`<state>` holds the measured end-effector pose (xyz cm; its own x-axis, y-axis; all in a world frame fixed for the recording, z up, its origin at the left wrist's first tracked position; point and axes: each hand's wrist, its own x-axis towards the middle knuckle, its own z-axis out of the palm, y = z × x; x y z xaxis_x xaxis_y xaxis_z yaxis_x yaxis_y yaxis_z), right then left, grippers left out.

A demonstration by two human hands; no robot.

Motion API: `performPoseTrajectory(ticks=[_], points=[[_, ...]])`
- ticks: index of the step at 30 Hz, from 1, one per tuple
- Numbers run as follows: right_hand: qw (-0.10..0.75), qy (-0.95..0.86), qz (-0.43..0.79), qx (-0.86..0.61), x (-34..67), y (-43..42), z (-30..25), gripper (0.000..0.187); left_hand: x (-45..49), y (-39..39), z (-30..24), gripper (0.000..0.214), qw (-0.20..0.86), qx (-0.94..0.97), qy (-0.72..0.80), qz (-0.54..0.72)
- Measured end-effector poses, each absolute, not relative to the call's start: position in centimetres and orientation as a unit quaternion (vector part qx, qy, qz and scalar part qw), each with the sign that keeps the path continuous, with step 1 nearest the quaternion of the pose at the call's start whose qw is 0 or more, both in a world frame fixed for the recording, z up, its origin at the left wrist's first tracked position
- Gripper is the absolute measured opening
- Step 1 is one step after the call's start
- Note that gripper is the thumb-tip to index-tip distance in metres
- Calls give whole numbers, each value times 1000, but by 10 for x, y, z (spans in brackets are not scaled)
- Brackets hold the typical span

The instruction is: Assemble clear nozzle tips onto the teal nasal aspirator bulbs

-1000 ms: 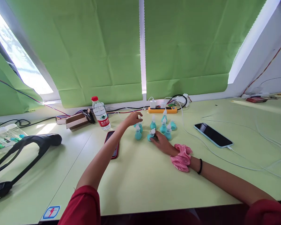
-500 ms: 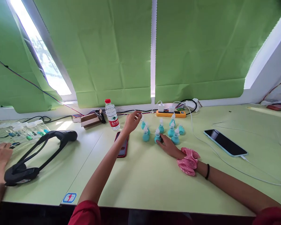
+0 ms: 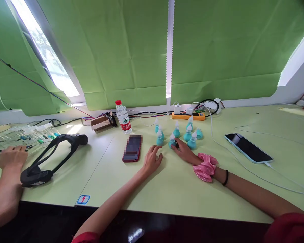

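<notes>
Right hand (image 3: pixel 183 151) round teal bottle (image 3: pixel 171 144); left hand (image 3: pixel 152 160) loosely spread, phone (image 3: pixel 132 148) near; orange power strip (image 3: pixel 190 116) behind.

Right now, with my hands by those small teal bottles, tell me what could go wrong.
The right hand, touching one teal bottle, might knock over the neighbouring bottle close by its knuckles. The left hand, its fingertips near the front-left bottle, could tip that one with a careless reach. The white cable passes close to the right forearm and might snag.
</notes>
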<state>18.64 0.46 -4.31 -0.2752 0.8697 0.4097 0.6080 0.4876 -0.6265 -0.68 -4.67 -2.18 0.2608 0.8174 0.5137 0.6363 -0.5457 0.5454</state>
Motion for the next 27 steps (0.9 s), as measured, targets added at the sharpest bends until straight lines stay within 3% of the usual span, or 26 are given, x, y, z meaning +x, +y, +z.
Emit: performPoseTrajectory(ticks=[9,12,14,20,24,27], points=[[372,-784,181,-463,182,-4,-27,24,18,-18,-15,17,133,773,399,475],[373,-799,236,-409,181,-6,-19,20,21,-15,-15,31,187,762,389,482],[364,-806,276,-377,180,-8,-15,17,21,-14,-15,22,230,763,386,465],[368,-784,308,-393,178,-12,-9,31,17,-14,-18,11,297,715,405,487],[388,-746,347,-415,175,-10,-9,24,18,-13,-19,10,379,669,436,468],[422,-724,350,-419,174,-7,-9,23,18,-10,-21,8,381,626,466,496]])
